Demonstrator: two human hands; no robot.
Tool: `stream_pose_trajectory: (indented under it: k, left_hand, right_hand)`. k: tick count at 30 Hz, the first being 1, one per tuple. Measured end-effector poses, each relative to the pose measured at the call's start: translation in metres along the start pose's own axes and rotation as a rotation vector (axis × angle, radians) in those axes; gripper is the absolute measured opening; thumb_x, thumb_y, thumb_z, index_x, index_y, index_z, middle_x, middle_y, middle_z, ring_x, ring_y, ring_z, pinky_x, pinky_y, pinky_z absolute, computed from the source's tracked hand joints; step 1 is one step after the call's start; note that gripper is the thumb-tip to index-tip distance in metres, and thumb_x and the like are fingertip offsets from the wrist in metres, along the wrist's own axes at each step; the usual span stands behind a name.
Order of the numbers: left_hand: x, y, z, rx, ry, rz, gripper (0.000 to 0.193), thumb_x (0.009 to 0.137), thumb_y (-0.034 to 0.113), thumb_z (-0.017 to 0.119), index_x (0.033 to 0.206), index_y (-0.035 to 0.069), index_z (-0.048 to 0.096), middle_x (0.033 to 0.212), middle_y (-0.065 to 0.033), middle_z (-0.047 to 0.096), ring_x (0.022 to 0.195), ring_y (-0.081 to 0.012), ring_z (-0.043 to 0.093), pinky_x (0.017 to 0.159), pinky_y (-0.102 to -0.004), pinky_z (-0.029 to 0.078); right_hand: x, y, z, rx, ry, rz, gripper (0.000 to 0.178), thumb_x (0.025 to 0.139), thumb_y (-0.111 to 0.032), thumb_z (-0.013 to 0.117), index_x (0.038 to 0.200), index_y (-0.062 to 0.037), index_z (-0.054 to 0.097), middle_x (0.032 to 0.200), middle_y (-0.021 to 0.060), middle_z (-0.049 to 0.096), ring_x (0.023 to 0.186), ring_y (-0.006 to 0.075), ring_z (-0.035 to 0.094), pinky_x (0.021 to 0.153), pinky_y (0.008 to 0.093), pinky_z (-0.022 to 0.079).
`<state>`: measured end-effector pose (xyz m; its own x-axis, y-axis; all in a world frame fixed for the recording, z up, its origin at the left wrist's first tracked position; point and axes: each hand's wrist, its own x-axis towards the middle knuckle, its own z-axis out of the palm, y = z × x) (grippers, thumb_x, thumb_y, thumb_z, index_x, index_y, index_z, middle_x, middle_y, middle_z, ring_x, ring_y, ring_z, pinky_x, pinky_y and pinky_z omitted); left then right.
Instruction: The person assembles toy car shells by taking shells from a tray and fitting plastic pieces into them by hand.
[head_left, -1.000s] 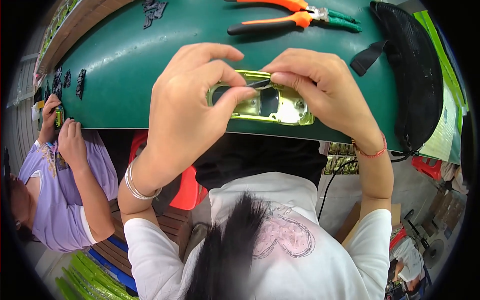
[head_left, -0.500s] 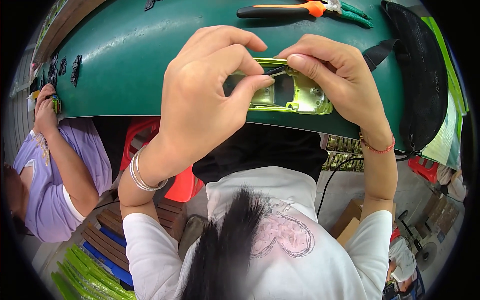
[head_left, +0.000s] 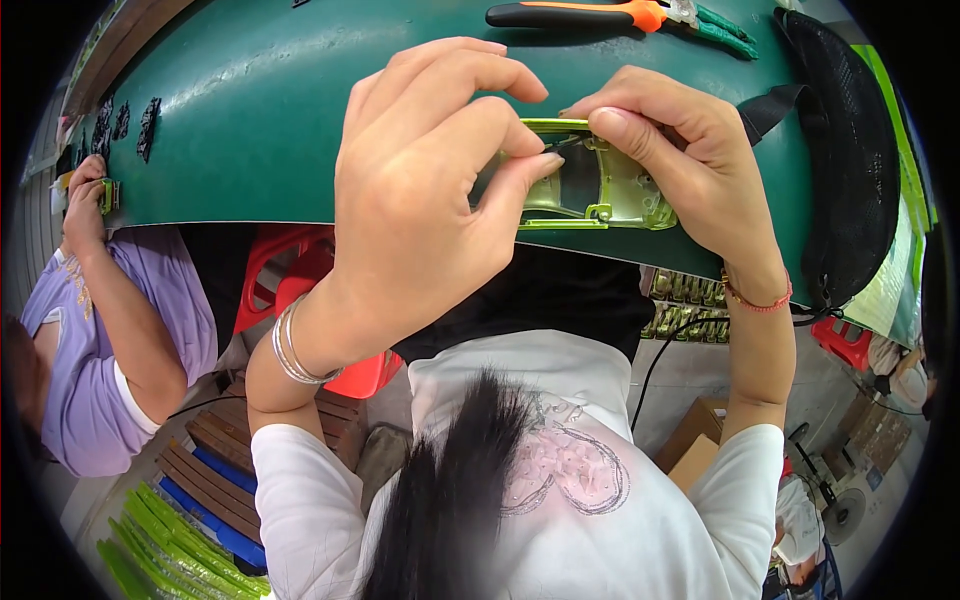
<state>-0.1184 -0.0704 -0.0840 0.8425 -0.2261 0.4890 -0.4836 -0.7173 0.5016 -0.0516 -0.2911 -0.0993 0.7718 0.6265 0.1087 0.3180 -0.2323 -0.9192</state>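
A shiny lime-green plastic shell, shaped like a toy car body (head_left: 650,205), is held over the near edge of the green table. My right hand (head_left: 685,150) grips its upper right rim between thumb and bent fingers. At the shell's upper side, my left hand (head_left: 425,185) pinches a thin black piece (head_left: 568,143) between thumb and forefinger, the other fingers raised. The piece lies against the inside of the upper rim; its far end is hard to make out. My left hand hides the shell's left end.
Orange-and-black-handled pliers (head_left: 575,15) lie at the table's far side. A black mesh pouch (head_left: 850,170) with a strap is on the right. Small black parts (head_left: 148,128) lie at far left, near a co-worker's hands (head_left: 85,205). A red stool (head_left: 275,270) stands below the table.
The view has shifted slightly. My left hand has moved a little right along the shell, still pinching the black piece, while my right hand keeps its grip. The co-worker's hands have shifted.
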Motion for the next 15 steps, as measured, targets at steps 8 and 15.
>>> stream_pose_trajectory:
  k: [8,15]
  left_hand:
    - [0.0,-0.001,0.006,-0.004,0.034,-0.024,0.017,0.072,-0.004,0.083,0.079,0.002,0.069,0.097,-0.0079,0.077,0.111,-0.0324,0.072,0.094,-0.0393,0.054]
    - [-0.003,0.005,0.012,0.048,0.113,-0.016,0.019,0.071,-0.005,0.082,0.077,0.004,0.067,0.089,-0.006,0.076,0.106,-0.0325,0.073,0.092,-0.0395,0.052]
  right_hand:
    - [0.0,0.003,-0.001,-0.043,-0.004,-0.038,0.017,0.105,-0.01,0.065,0.107,0.0042,0.075,0.092,0.0027,0.067,0.079,0.0073,0.058,0.069,0.0224,0.045]
    - [0.0,0.002,-0.002,-0.092,-0.024,-0.085,0.014,0.104,-0.006,0.065,0.104,0.0055,0.073,0.091,0.0045,0.066,0.079,0.0099,0.059,0.07,0.0232,0.045]
